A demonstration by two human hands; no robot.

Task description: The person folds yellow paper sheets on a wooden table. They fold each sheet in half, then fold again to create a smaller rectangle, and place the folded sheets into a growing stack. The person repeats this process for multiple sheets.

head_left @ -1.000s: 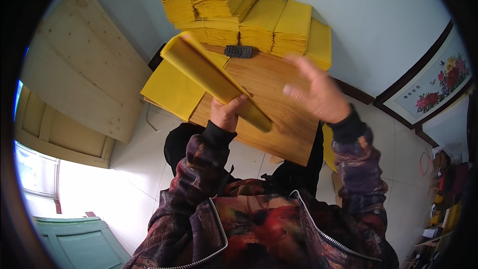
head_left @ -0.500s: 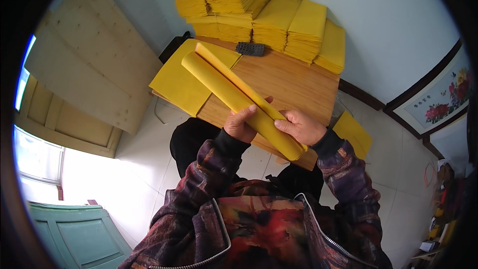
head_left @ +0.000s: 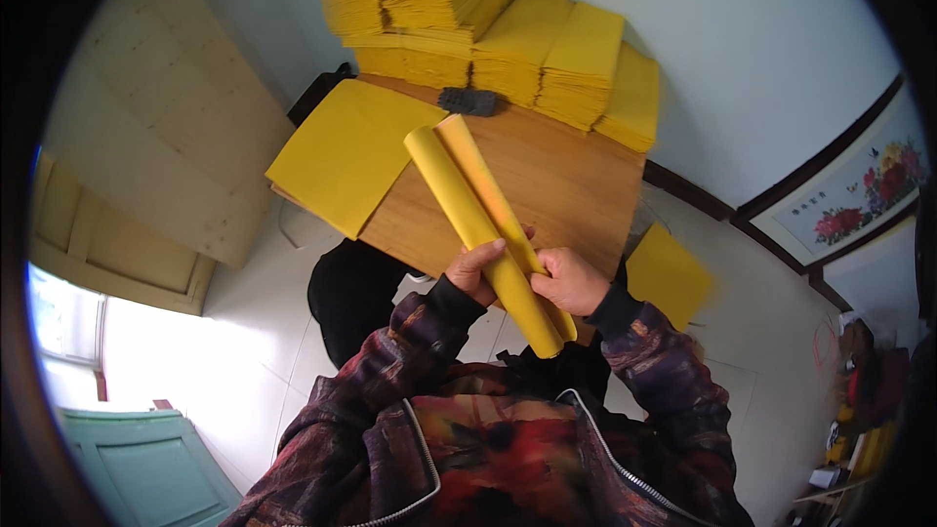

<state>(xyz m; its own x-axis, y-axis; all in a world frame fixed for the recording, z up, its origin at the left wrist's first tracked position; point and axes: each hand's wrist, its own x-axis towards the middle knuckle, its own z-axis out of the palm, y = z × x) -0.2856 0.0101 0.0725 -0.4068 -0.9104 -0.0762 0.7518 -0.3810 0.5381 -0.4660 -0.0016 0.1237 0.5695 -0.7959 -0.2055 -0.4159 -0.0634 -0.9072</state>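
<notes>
Yellow, paper-like tubular roll (head_left: 468, 218) clutched mid-frame with left grip (head_left: 472, 273) and right grip (head_left: 571, 281), seemingly mid-rolling; likely needed even pressure next.

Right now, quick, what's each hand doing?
Left hand: closed around the rolled yellow sheet, thumb on top.
Right hand: closed on the same roll's right side.

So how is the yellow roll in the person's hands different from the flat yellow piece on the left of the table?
The yellow roll is curled in from its sides, long and narrow; the flat yellow piece lies spread, showing a broad face.
The yellow roll is gripped by the left hand and right hand; the flat yellow piece rests on the table, with no hand on it.
Both are yellow.
</notes>
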